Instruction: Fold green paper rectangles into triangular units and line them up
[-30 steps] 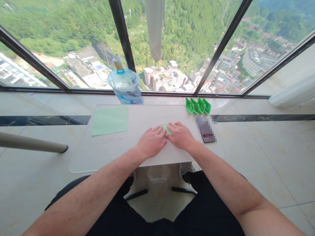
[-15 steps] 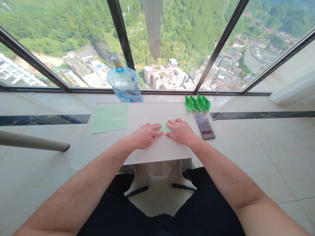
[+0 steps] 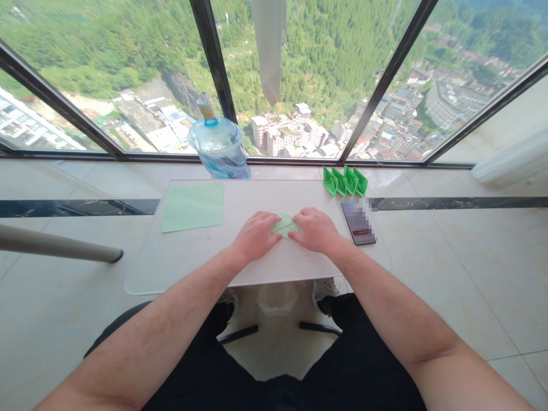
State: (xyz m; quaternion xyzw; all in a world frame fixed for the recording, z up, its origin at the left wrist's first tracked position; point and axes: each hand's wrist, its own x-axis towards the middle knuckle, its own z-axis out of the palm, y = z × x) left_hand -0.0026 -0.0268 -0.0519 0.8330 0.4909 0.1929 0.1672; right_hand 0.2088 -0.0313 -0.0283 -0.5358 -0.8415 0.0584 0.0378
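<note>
A small folded piece of light green paper (image 3: 284, 226) lies on the white table (image 3: 205, 257), between my two hands. My left hand (image 3: 258, 234) grips its left side with curled fingers and thumb. On the right side, my right hand (image 3: 315, 229) holds the paper with thumb and fingers. A diagonal crease or edge shows across the paper's middle; its ends are hidden under my fingertips. Farther left, a flat light green sheet (image 3: 193, 206) rests on the table. Several darker green folded paper pieces (image 3: 345, 181) stand in a row at the back right corner.
A phone (image 3: 358, 224), partly pixelated, lies at the table's right side. Behind the table stands a large clear blue water bottle (image 3: 219, 145) by the windows. A grey pole (image 3: 60, 244) reaches in from the left. My shoes and legs are below the front edge.
My left hand's fingers have gone from lying stretched over the paper to curling round its left edge. The paper has turned slightly. My right hand has stayed nearly in place.
</note>
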